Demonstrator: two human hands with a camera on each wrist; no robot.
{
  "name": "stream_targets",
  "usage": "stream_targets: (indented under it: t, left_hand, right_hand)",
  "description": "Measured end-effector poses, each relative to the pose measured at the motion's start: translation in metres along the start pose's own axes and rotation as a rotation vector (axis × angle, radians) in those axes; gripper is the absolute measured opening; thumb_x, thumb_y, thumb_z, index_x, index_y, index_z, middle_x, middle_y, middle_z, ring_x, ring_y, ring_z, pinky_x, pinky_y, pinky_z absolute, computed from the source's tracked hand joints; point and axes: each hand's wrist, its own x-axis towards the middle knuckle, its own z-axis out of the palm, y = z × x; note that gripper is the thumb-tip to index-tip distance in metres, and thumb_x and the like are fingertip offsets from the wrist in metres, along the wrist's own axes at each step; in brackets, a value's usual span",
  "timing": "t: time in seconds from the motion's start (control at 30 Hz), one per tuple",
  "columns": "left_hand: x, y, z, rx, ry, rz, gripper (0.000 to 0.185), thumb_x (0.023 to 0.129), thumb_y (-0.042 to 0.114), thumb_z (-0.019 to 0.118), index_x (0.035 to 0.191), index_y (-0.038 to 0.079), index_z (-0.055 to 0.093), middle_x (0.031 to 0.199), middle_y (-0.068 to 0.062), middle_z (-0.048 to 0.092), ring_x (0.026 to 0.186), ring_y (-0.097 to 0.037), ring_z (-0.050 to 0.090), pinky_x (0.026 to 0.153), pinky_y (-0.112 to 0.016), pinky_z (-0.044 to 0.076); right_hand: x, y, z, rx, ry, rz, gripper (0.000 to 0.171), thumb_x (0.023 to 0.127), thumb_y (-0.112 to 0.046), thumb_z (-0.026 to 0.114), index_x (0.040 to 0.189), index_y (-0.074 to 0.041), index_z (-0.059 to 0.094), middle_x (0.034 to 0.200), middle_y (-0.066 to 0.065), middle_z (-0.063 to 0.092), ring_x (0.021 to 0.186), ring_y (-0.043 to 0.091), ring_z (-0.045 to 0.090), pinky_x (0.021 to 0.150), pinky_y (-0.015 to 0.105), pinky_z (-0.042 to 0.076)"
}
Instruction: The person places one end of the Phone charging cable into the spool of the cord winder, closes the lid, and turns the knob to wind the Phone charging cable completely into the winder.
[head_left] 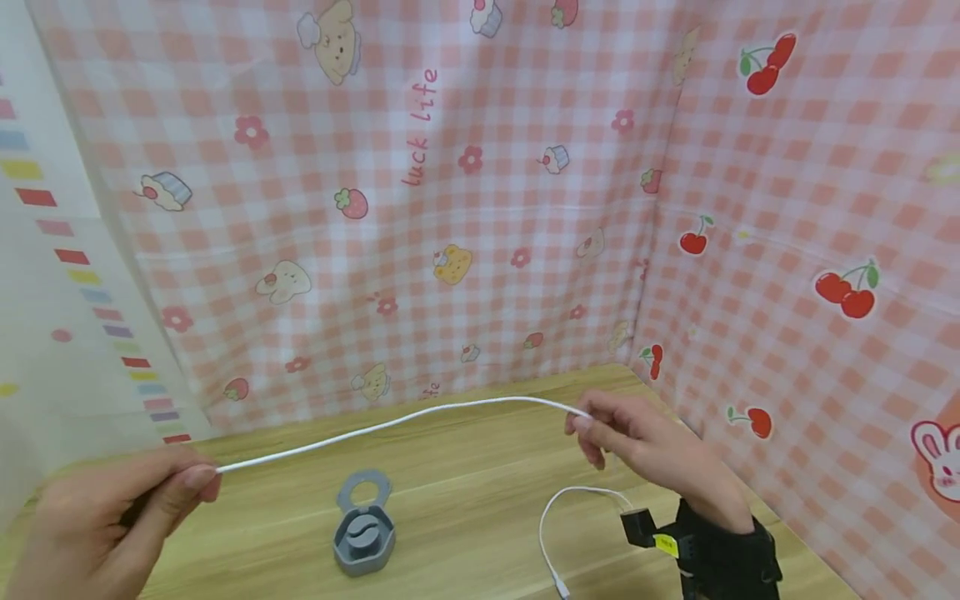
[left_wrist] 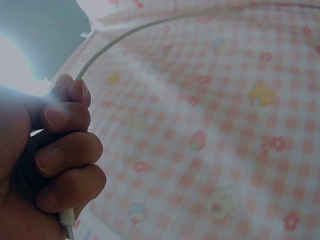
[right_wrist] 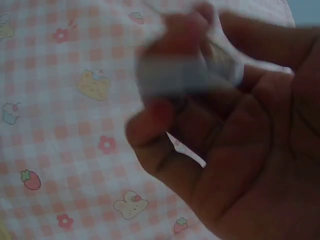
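A pink checked cloth (head_left: 465,208) printed with cherries, flowers and cupcakes hung behind and to the right of a wooden desk (head_left: 465,492). Above the desk a white cable (head_left: 390,423) ran in a shallow arc between the two hands, held clear of the wood. The left hand (head_left: 112,517) was clenched around one end, thumb and forefinger pinching the cord, and the left wrist view showed a connector sticking out below the curled fingers (left_wrist: 70,150). The right hand (head_left: 637,437) pinched the cable at its other side; from there the rest dropped in a loop onto the desk near a black wrist strap (head_left: 720,554). A small grey cable winder (head_left: 363,533) sat on the desk below the cable, touching neither hand.
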Motion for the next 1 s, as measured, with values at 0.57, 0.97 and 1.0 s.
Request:
stream_targets:
  t: [0.57,0.97,1.0]
  left_hand:
    - [0.010,0.027,0.092,-0.270,-0.244,0.089,0.016,0.088,0.006,0.065,0.085,0.020,0.059,0.068,0.014,0.050,0.062,0.009,0.040,0.055,-0.003,0.034]
    - [-0.002,0.009,0.110,-0.364,-0.306,0.071,0.026,0.085,-0.005,0.065,0.084,0.020,0.058,0.067,0.012,0.051,0.061,0.010,0.035,0.054,-0.004,0.034]
    - [-0.005,0.005,0.111,-0.365,-0.313,0.071,0.027,0.085,-0.006,0.064,0.085,0.020,0.059,0.067,0.011,0.051,0.061,0.011,0.035,0.053,-0.004,0.034]
  right_hand:
    - [0.049,-0.030,0.098,-0.381,-0.056,-0.059,0.013,0.094,-0.023,0.063,0.102,-0.015,0.058,0.099,-0.006,0.057,0.087,0.002,0.053,0.078,0.018,0.047]
    - [0.063,-0.047,0.132,-0.323,0.076,-0.426,0.013,0.094,-0.020,0.063,0.098,-0.015,0.052,0.093,-0.008,0.060,0.088,-0.002,0.056,0.081,0.009,0.043]
    - [0.064,-0.044,0.134,-0.279,0.051,-0.427,0.009,0.095,-0.019,0.061,0.098,-0.015,0.053,0.088,-0.008,0.062,0.081,-0.005,0.057,0.076,0.007,0.043]
